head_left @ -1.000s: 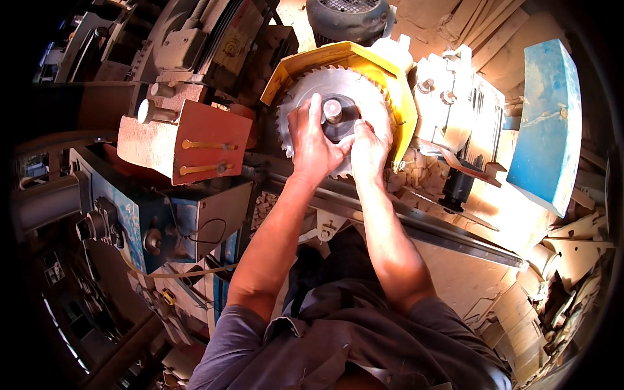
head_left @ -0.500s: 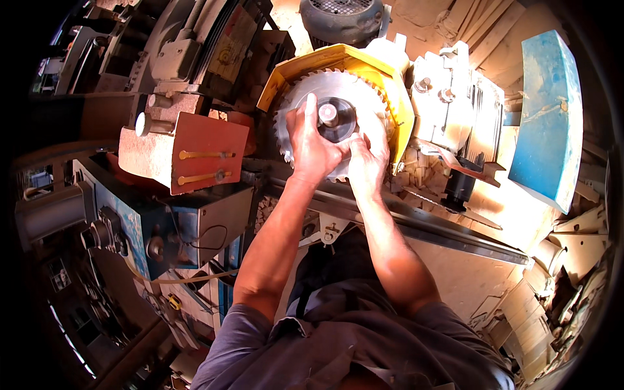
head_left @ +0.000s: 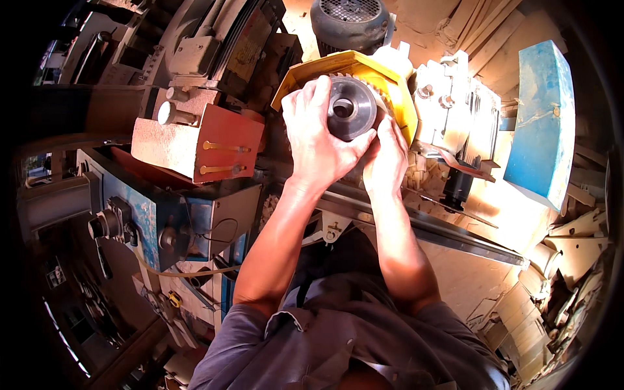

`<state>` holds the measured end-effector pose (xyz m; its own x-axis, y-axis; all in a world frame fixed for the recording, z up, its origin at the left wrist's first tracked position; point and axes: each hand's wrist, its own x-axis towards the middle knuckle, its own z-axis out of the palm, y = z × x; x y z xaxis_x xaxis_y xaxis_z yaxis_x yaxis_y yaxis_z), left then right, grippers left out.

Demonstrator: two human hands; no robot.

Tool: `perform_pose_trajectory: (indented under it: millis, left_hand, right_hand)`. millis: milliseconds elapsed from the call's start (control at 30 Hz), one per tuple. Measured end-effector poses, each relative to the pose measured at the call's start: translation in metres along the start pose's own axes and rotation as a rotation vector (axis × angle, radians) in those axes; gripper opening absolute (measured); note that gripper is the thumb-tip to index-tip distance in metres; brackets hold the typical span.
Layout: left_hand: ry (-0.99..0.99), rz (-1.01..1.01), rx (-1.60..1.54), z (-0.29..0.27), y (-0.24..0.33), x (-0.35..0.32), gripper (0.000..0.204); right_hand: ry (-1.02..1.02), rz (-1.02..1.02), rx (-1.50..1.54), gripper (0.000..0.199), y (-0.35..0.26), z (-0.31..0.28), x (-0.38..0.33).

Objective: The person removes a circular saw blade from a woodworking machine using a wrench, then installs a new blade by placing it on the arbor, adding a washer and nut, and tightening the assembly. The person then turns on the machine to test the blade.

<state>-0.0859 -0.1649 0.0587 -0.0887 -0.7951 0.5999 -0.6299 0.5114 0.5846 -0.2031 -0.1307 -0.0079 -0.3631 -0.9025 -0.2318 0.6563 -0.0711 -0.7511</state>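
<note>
My left hand (head_left: 313, 140) is closed around the left and lower rim of a dark round metal collar (head_left: 361, 109) with a hole through its middle. The thumb lies along its lower edge and the fingers along its left side. Close by the collar's lower right is my right hand (head_left: 388, 159), its fingers bent and held together; what they grip, if anything, is hidden. Behind both hands, a toothed circular saw blade (head_left: 382, 97) shows only in part, inside a yellow hexagonal-looking guard (head_left: 404, 91). The collar covers the blade's centre.
An electric motor (head_left: 350, 25) stands beyond the guard. To the left are a red block-like machine part (head_left: 224, 146) and a blue machine housing (head_left: 156, 227). A metal rail (head_left: 455, 237) crosses in front. At right are a pale machine unit (head_left: 442, 110), a blue panel (head_left: 541, 120) and wood scraps (head_left: 526, 325).
The dark collar now appears larger and covers the blade's middle, where a shaft end showed before. My left hand has wrapped round it; the right has moved slightly right and down.
</note>
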Motion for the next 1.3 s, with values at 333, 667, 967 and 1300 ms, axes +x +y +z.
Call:
perform_pose_trajectory:
  millis: [333,667,967,1300]
  left_hand:
    - [-0.022,-0.12,-0.172,-0.086,0.04,-0.114,0.086]
    - [0.315,-0.44,0.193,-0.251,0.056,-0.26,0.099]
    - [0.617,-1.151,0.637,-0.411,0.042,-0.391,0.105]
    - [0.438,-1.072,0.664,-0.464,-0.022,-0.5,0.091]
  right_hand:
    - [-0.39,0.599,0.028,0.07,-0.044,-0.005,-0.089]
    - [-1.001,1.002,-0.57,0.059,-0.023,-0.037,-0.216]
    - [-0.633,0.803,-0.78,0.043,0.003,-0.029,-0.243]
    - [-0.871,0.791,-0.943,0.04,0.062,0.059,-0.352]
